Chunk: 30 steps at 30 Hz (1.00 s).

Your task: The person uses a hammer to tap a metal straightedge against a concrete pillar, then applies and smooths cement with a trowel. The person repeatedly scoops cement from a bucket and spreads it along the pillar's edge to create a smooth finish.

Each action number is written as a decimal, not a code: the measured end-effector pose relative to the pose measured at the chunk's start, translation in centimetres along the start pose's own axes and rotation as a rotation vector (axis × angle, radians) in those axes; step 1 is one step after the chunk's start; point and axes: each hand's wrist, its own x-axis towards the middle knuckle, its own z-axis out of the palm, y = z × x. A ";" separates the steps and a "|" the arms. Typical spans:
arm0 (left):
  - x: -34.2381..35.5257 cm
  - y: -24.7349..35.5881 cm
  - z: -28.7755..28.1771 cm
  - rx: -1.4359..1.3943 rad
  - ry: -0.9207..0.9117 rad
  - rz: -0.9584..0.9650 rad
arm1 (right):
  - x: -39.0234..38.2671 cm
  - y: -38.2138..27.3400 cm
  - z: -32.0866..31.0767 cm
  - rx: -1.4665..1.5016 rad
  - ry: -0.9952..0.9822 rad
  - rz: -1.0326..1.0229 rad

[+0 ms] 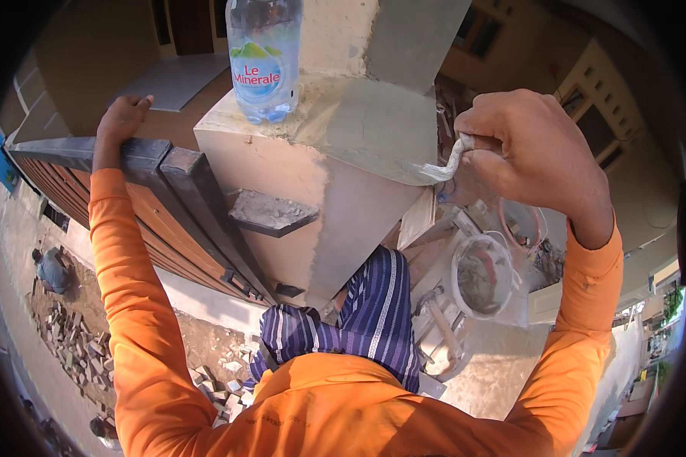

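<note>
My right hand (522, 148) is closed around the handle of a trowel (453, 161), whose bent neck is coated with pale mortar. The trowel's end meets the lower edge of the grey, freshly plastered pillar ledge (381, 129); its blade is mostly hidden. My left forearm lies over the dark top rail of a wooden-slatted gate (141, 152). Beyond the rail, my left hand (124, 118) is curled, and whatever may be inside its fingers is hidden. A clear water bottle (265, 65) stands upright on the ledge between my hands.
A dark bracket (273, 213) with mortar on it juts from the pillar. Below right are a bucket (482, 276) of grey mortar, another round container (522, 223) and scrap wood (438, 324). Broken paving pieces (72, 343) and a crouching person (52, 270) are at lower left.
</note>
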 end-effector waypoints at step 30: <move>1.1 -1.8 0.9 0.037 0.057 0.060 | -6.1 6.8 9.9 0.553 0.156 0.330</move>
